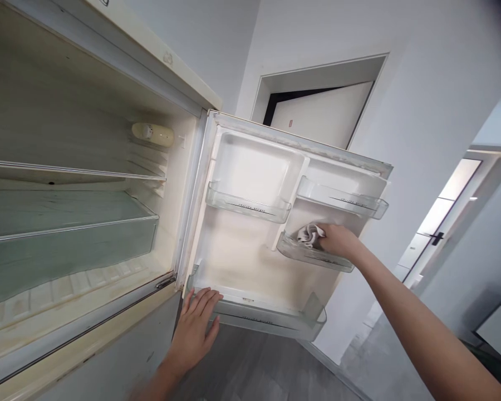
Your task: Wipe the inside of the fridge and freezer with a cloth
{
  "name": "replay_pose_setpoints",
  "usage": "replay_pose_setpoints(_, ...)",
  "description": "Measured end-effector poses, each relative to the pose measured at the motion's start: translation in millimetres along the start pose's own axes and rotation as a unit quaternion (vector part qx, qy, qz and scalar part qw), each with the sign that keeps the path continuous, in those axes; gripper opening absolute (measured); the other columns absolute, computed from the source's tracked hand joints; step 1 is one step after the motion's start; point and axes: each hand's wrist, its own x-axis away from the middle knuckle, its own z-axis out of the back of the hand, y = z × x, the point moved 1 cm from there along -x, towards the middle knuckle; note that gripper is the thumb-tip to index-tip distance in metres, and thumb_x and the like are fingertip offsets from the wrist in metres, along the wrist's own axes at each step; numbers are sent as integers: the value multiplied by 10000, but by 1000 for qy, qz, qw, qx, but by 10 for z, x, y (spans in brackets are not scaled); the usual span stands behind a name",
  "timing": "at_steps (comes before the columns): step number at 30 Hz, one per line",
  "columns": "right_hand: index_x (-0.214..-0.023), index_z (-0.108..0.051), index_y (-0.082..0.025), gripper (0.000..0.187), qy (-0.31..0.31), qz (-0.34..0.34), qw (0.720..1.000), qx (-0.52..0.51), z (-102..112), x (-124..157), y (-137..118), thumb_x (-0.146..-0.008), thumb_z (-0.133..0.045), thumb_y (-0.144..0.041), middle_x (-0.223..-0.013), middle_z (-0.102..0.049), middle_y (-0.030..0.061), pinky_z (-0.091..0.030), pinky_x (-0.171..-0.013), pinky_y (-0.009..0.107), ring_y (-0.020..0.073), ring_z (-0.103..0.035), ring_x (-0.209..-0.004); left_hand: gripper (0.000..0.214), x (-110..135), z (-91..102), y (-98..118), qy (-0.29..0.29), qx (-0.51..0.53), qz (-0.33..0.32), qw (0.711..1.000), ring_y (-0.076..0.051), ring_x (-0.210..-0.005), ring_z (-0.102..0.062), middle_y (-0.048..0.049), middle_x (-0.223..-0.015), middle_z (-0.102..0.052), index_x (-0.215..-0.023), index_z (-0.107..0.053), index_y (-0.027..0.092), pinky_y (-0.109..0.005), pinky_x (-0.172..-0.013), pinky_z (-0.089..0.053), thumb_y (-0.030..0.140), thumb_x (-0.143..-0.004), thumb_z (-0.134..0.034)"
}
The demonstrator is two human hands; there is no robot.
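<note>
"Fingers of the right hand (338, 240) are closed on something. What is it?"

"A bunched cloth (308, 235). It sticks out beyond the fingertips, toward the middle of the fridge door (242, 245), just above the rim of the lower right bin (313, 257). Some of it is hidden behind that rim and the hand."

"And the left hand (193, 327)?"

"Not gripping anything that I can see. Its fingers are stretched out over the left end of the bottom bin (271, 329), well apart from the cloth. I can't tell whether they press down."

"How does the cloth look?"

"Crumpled into loose folds, whitish, with grey-brown bands or shadows between them. Too small to say which."

"Any writing?"

"Dark capitals on the front of the upper left bin (250, 207). The first word looks like UTILITY; the second is too blurred to be sure of. Similar lettering runs along the upper right bin (342, 199) and the bottom one. I can't read a brand anywhere."
</note>
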Motion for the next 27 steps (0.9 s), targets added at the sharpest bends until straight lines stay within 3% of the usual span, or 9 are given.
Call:
replay_pose_setpoints(6, -851, -702, -221, 302, 10, 94, 986, -136, 46, 1, -196, -674, -471, -141, -874, -741, 61, -445, -635, 304, 233, -643, -759, 420, 14, -47, 4, 3, -6, 7, 1000, -230, -1280, -578, -1, -1311, -686, -1334, -493, 319, -535, -1165, -371, 257, -919, -474)
replay_pose_setpoints(10, -749, -634, -216, 155, -3, 164, 926, -340, 106, 40, -421, -700, -500, -277, -788, -696, 15, -456, -692, 310, 215, -604, -763, 404, 12, -52, -9, 4, -14, 6, 1000, -225, -1281, -577, 1, -1299, -691, -1324, -493, 322, -524, -1161, -373, 267, -924, -472)
replay_pose_setpoints(17, -575, -519, -222, 283, 22, 85, 861, -501, 152, 206, -488, -630, -632, -476, -571, -547, 8, -434, -606, 305, 204, -517, -654, 380, 32, -20, -44, -4, -7, 7, 1000, -214, -1279, -580, 15, -1284, -700, -1311, -496, 343, -514, -1170, -378, 302, -934, -471)
replay_pose_setpoints(20, -571, -541, -230, 309, 45, 69, 860, -504, 213, 282, -521, -589, -666, -512, -549, -533, 21, -439, -583, 315, 224, -523, -649, 374, 34, 6, -52, -2, -9, 5, 1000, -217, -1282, -580, 20, -1290, -697, -1306, -495, 346, -521, -1169, -381, 308, -934, -475)
replay_pose_setpoints(23, -549, -524, -233, 315, 52, 102, 871, -478, 254, 320, -510, -594, -657, -515, -550, -522, 22, -445, -572, 316, 210, -500, -630, 351, 31, 50, -66, 9, -24, -9, 1000, -218, -1256, -602, 26, -1267, -713, -1281, -507, 339, -514, -1130, -419, 313, -932, -489)
replay_pose_setpoints(27, -495, -422, -228, 370, 31, 164, 898, -407, 224, 370, -269, -637, -621, -505, -526, -478, 7, -386, -492, 287, 154, -418, -549, 354, 38, 108, -98, 14, -38, -28, 999, -209, -1252, -602, 19, -1267, -716, -1280, -518, 322, -474, -1125, -422, 332, -926, -512)
